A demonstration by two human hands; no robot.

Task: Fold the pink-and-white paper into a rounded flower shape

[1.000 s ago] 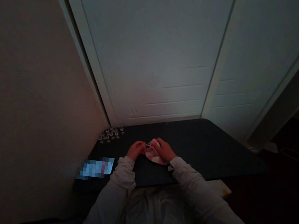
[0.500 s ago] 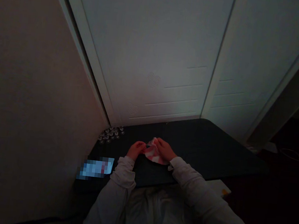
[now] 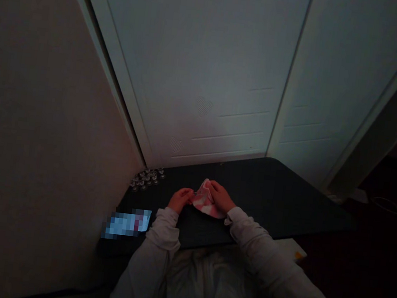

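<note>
A pink-and-white patterned piece of cloth (image 3: 209, 208), bunched up to a peak at its top, is held just above the dark table. My right hand (image 3: 220, 197) grips its upper right side, fingers closed on the fabric. At the cloth's left edge, my left hand (image 3: 181, 199) is closed in a pinch. A small pale glint shows between those fingertips and the fabric; what it belongs to is too small and dark to make out.
Several small clear, shiny pieces (image 3: 147, 177) stand grouped at the table's far left corner. A lit phone-like screen (image 3: 127, 224), blurred out, lies at the left edge. White panels (image 3: 208, 64) rise behind the black table (image 3: 285, 202). A pale box (image 3: 289, 249) is below its front edge.
The cloth's top has been lifted slightly and now peaks higher. A dark gap seen near its left side is covered. Both hands stay in nearly the same place.
</note>
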